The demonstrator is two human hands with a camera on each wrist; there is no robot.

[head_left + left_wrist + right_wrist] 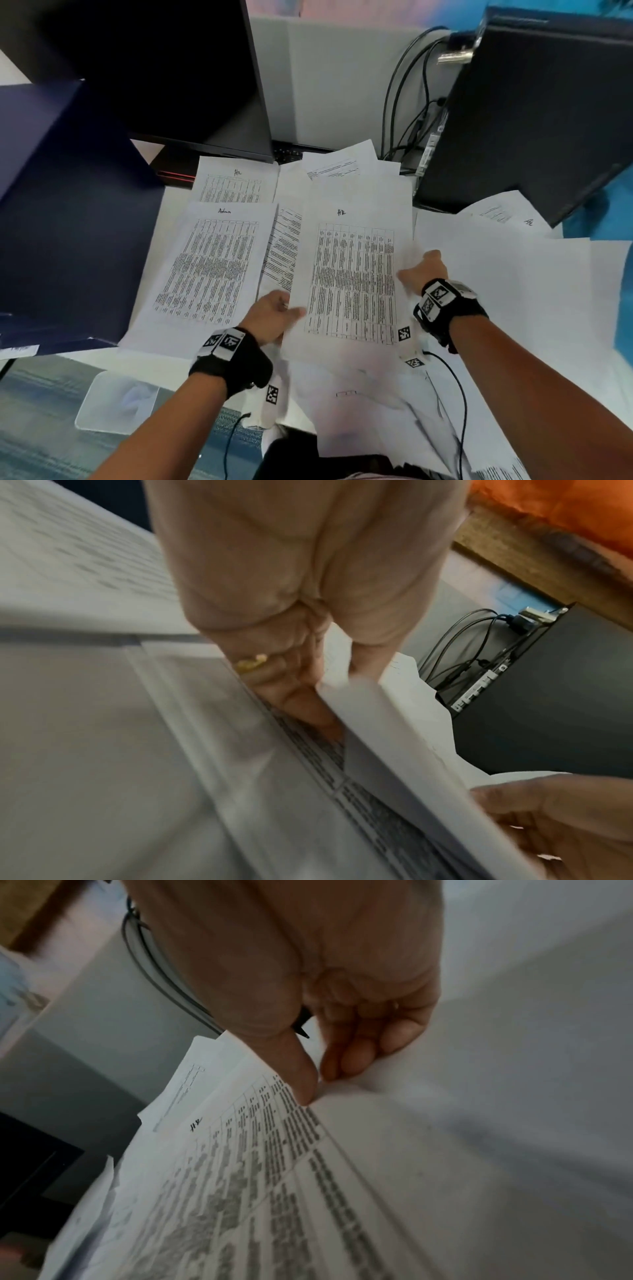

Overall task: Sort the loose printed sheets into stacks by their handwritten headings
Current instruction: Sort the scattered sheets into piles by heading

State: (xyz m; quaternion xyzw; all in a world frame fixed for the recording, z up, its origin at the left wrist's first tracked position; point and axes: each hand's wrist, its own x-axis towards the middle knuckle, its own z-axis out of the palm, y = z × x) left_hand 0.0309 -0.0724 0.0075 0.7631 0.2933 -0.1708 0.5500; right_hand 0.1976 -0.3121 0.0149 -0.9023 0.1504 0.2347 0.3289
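A printed table sheet headed "HR" (352, 274) is held up over the desk between both hands. My left hand (277, 313) pinches its lower left edge; in the left wrist view the left hand (308, 696) has its thumb on top and its fingers underneath. My right hand (419, 270) pinches the right edge, and the right wrist view shows this right hand (315, 1085) with thumb and fingertips closed on the paper near the "HR" heading (196, 1125). A sheet headed "Admin" (212, 267) lies flat to the left. Another "HR" sheet (236, 185) lies behind it.
Loose sheets (513, 291) cover the right side of the desk, and more lie near my lap (359, 411). A dark monitor (171, 68) stands at the back, a black computer tower (531, 113) with cables (407, 102) at the right, and a dark blue box (68, 205) at the left.
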